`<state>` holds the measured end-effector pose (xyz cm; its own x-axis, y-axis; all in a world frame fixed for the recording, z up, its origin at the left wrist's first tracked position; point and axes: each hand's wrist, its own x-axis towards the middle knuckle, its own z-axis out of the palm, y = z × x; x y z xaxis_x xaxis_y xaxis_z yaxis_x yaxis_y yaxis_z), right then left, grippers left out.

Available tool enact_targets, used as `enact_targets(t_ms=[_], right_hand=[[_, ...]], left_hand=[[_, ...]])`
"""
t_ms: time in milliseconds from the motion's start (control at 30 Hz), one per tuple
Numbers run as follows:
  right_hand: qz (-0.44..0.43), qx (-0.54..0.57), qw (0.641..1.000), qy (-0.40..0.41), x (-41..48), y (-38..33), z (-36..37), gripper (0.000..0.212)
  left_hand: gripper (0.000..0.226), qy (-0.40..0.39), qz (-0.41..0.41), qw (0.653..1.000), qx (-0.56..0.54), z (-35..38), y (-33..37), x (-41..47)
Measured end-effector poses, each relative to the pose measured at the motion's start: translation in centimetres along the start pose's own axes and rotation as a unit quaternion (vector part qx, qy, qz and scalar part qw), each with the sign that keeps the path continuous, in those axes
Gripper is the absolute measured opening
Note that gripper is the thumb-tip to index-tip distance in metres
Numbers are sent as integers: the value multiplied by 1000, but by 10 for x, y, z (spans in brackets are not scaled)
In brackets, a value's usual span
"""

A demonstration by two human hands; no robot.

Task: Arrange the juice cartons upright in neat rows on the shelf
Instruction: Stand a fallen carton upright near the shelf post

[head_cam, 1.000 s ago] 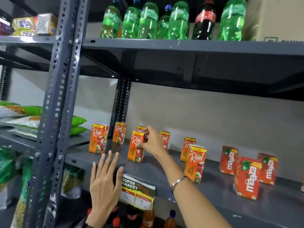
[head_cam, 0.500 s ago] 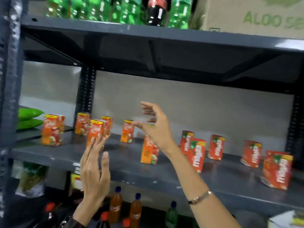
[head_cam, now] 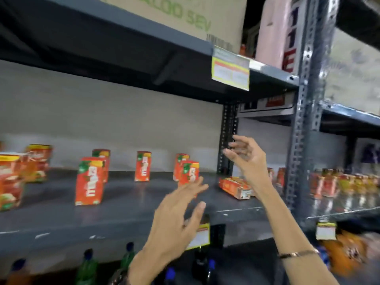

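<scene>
View swung right since earlier frame. Right hand [head_cam: 247, 161] now raised, spread and empty, above toppled carton [head_cam: 234, 187] on shelf [head_cam: 133, 210]. Left hand [head_cam: 176, 221] spread, empty, nearer.

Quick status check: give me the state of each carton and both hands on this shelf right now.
Front Maaza carton: upright, standing alone.
Rear-left Maaza carton: upright, partly hidden.
Middle Maaza carton: upright near the back.
Right pair of Maaza cartons: upright, overlapping in view.
Fallen carton: lying on its side.
Real cartons: upright, blurred.
Left hand: open, empty.
Right hand: open, empty, above the fallen carton.
</scene>
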<state>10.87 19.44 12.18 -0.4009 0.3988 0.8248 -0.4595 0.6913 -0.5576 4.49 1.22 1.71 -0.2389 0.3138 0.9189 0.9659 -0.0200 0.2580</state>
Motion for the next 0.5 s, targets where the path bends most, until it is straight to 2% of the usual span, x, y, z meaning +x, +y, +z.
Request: enact_targets(t_ms=[100, 200, 333, 500], right_hand=[[108, -52, 993, 1, 6, 59, -38, 35], [195, -113, 974, -7, 6, 102, -55, 40], [227, -229, 946, -27, -4, 120, -50, 54], [215, -387, 896, -40, -11, 111, -29, 61]], left_hand=[[38, -60, 38, 992, 101, 34, -7, 4], [40, -108, 34, 976, 186, 46, -19, 5], [39, -150, 28, 951, 270, 52, -31, 3], [42, -166, 14, 941, 295, 54, -29, 5]])
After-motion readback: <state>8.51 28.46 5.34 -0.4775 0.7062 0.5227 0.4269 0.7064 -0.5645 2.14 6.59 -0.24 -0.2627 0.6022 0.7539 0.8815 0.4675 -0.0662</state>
